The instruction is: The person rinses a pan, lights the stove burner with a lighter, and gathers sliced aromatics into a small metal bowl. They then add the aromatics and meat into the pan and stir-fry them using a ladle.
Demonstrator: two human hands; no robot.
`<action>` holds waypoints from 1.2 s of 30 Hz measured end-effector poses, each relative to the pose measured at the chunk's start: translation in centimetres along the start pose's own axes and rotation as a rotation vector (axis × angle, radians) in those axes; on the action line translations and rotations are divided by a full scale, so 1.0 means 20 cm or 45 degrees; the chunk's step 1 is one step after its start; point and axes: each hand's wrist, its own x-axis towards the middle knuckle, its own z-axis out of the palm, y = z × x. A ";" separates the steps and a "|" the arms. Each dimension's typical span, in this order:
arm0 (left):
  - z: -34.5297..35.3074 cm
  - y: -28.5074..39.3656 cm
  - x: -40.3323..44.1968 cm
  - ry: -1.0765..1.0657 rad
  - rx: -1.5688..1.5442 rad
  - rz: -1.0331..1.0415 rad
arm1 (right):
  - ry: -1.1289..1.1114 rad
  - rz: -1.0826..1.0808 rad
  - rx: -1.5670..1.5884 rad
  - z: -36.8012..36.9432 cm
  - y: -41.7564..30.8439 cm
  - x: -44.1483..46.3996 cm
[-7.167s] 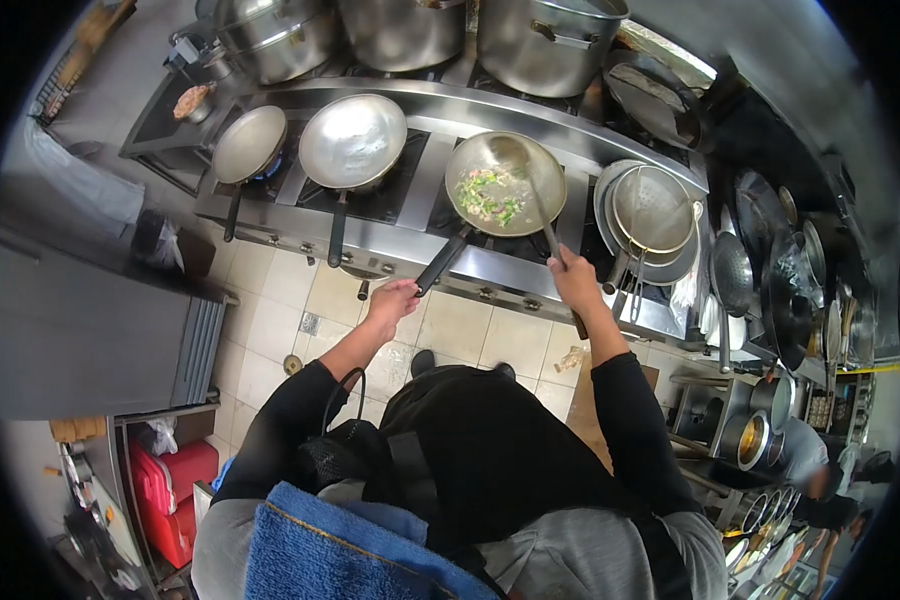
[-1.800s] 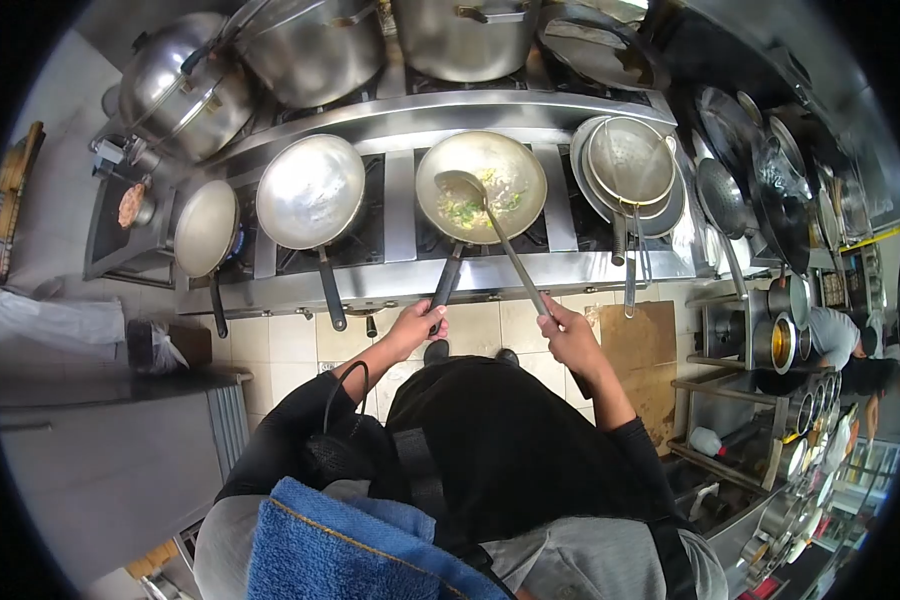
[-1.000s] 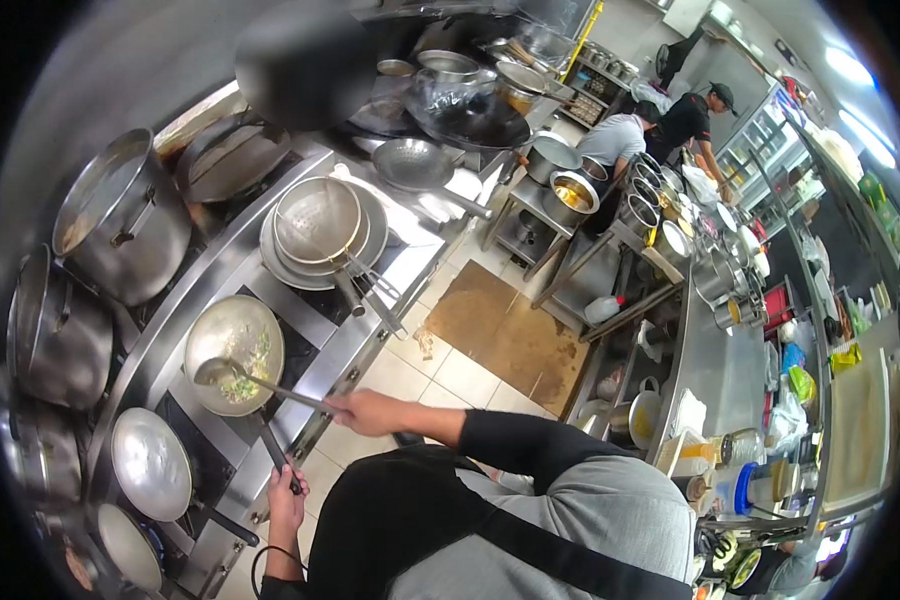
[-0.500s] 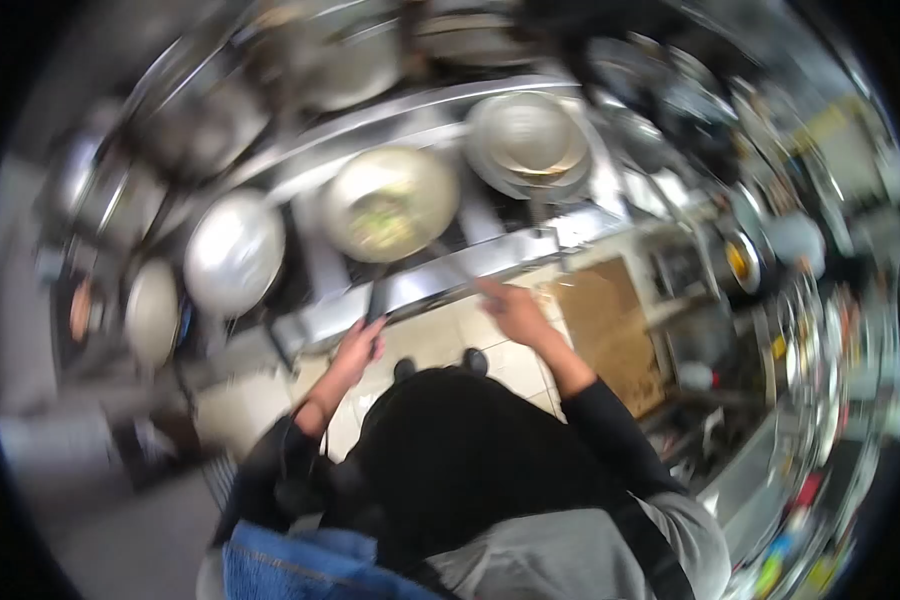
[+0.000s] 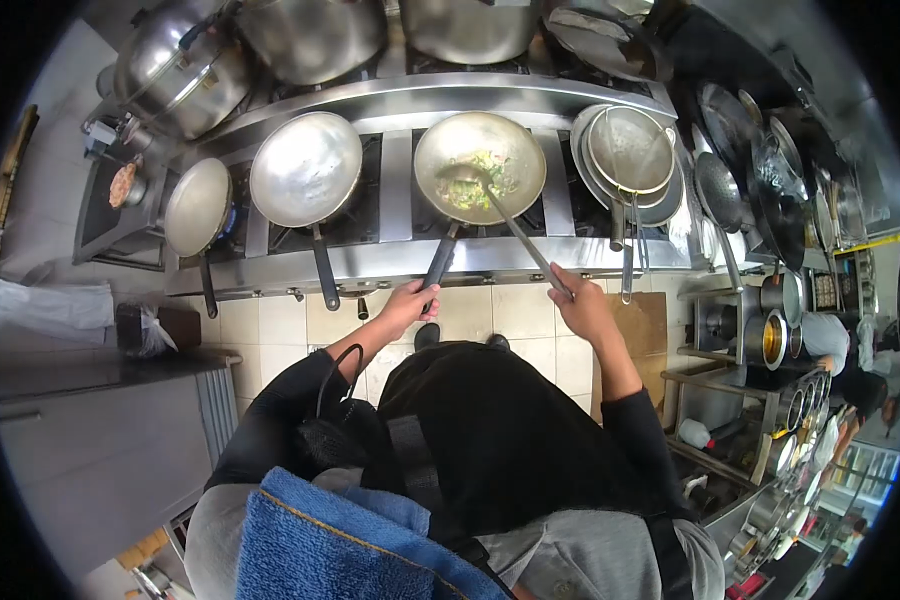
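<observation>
A frying pan sits on the stove with chopped green and pale food in it. My left hand is closed around its black handle. A long metal ladle slants down into the pan, its bowl resting among the food. Its handle end is gripped in my right hand. Left of this pan stands another frying pan, with nothing but a shiny surface inside. To the right, strainers lie stacked over a wider pan.
A smaller pan stands at the stove's left end. Large pots line the back row. Woks and a perforated skimmer hang or lean at right. A brown board lies on the floor; a rack stands beyond it.
The view has shifted and become sharp, so the stove appears farther right. My left hand still holds the pan handle, and the right hand still grips the ladle.
</observation>
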 end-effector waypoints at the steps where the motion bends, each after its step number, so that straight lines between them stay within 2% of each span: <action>1: -0.01 0.01 0.00 0.009 -0.005 0.010 | 0.008 -0.077 -0.002 -0.01 -0.01 0.00; 6: 0.02 -0.03 -0.02 0.063 0.002 0.045 | 0.180 -0.072 -0.163 0.05 0.02 0.07; 11: 0.01 -0.06 -0.05 0.095 0.004 0.040 | 0.012 -0.047 -0.415 0.07 0.13 0.09; 13: 0.00 -0.09 -0.12 0.120 0.014 0.169 | -0.029 -0.042 -0.413 0.12 0.21 0.09; 14: -0.04 -0.15 -0.14 0.136 0.084 0.076 | -0.144 0.084 -0.420 0.09 0.16 0.08; 15: -0.09 -0.24 -0.16 0.093 0.077 0.146 | -0.101 -0.023 -0.333 0.11 0.21 0.09; 16: -0.12 -0.28 -0.26 0.124 0.135 0.107 | 0.017 -0.291 -0.248 0.16 0.36 0.09; 17: -0.15 -0.40 -0.30 0.201 0.195 0.070 | -0.146 0.006 -0.250 0.11 0.25 0.08; 19: -0.15 -0.49 -0.59 0.373 0.214 -0.023 | -0.228 0.032 -0.260 0.06 0.22 0.07; 20: -0.20 -0.71 -0.65 0.463 0.302 -0.060 | -0.232 0.022 -0.233 0.06 0.26 0.07; 21: -0.18 -0.83 -0.77 0.670 0.366 -0.106 | -0.253 0.012 -0.190 0.04 0.24 0.07; 22: -0.14 -0.87 -0.93 0.751 0.121 -0.266 | -0.279 0.010 -0.150 0.03 0.22 0.06; 24: -0.12 -1.24 -1.11 0.961 -0.206 -0.329 | -0.249 -0.133 -0.182 0.09 0.37 0.08; 26: -0.03 -1.41 -1.28 1.174 -0.297 -0.459 | -0.145 -0.425 -0.336 0.17 0.57 0.13; 27: 0.03 -1.54 -1.34 1.247 -0.427 -0.364 | -0.244 -0.276 -0.293 0.19 0.62 0.16; 29: 0.15 -1.67 -1.36 1.386 -0.565 -0.225 | -0.465 0.125 -0.141 0.09 0.17 0.08; 30: 0.24 -1.77 -1.31 1.443 -0.505 -0.259 | -0.545 0.075 -0.219 0.10 0.20 0.09; 32: 0.40 -1.74 -1.27 1.437 -0.625 -0.207 | -0.579 0.431 0.348 0.17 0.27 0.12; 34: 0.51 -1.80 -1.17 1.364 -0.778 -0.280 | -0.673 0.422 0.312 0.20 0.25 0.16; 35: 0.57 -1.96 -1.06 1.312 -0.809 -0.283 | -0.667 0.519 0.345 0.22 0.23 0.17; 36: 0.63 -1.93 -1.07 1.326 -0.763 -0.281 | -0.644 0.624 0.391 0.23 0.24 0.17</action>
